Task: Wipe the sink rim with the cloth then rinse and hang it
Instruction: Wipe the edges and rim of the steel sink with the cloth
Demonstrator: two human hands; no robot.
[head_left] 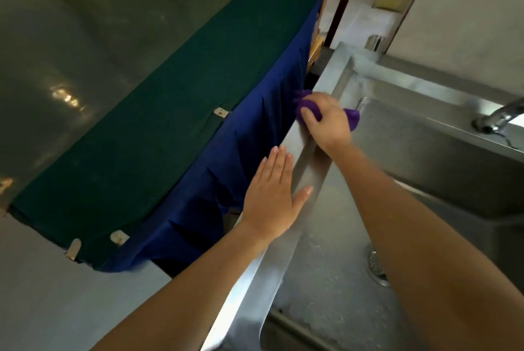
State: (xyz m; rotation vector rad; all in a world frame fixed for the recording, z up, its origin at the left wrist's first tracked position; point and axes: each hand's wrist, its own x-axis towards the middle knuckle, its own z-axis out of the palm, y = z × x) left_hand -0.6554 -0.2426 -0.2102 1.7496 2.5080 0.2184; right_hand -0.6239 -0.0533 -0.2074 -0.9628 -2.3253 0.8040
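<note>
A purple cloth [353,117] lies bunched on the left rim [330,78] of the steel sink, pressed down under my right hand [326,121], which grips it. Purple folds stick out on both sides of that hand. My left hand [272,197] rests flat with fingers spread on the same rim, nearer to me, its thumb over the inner lip. The sink basin [326,279] drops away to the right of both hands, wet with droplets.
A tap [499,118] juts in at the right edge over the basin. The drain strainer [377,265] shows beside my right forearm. A table with a green top [158,129] and blue skirt [255,146] stands tight against the sink's left side.
</note>
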